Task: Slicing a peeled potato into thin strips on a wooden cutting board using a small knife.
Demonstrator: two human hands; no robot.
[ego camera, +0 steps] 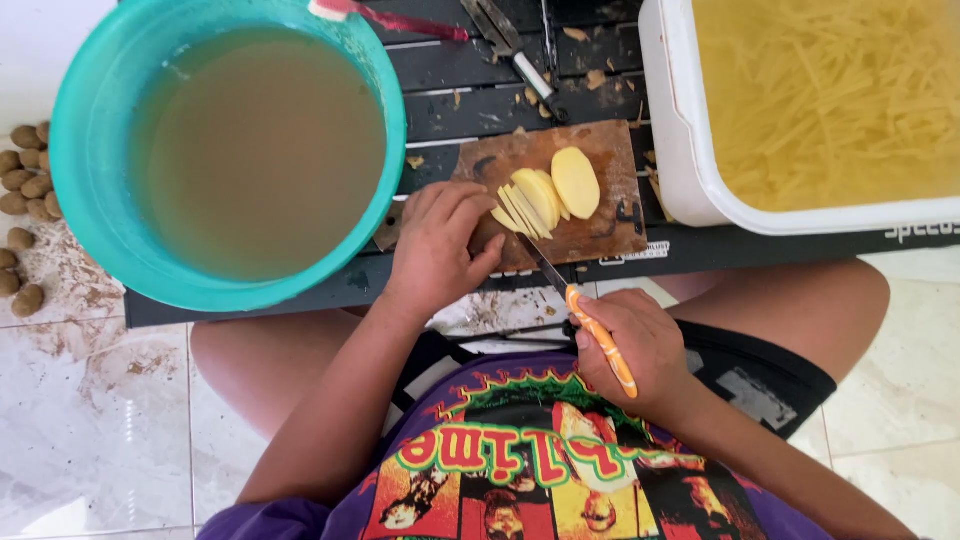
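I see pale yellow potato slices (535,198) on the small brown wooden board (600,235); my left hand (438,245) presses them with curled fingers, my right hand (640,350) grips the orange-handled knife (583,320), near a teal bucket (75,150).

1. A small white label (643,251) with dark print sits on the front edge of the black table (800,245), just below the wooden board.
2. White letters (921,232) show on the table's right edge, cut off.
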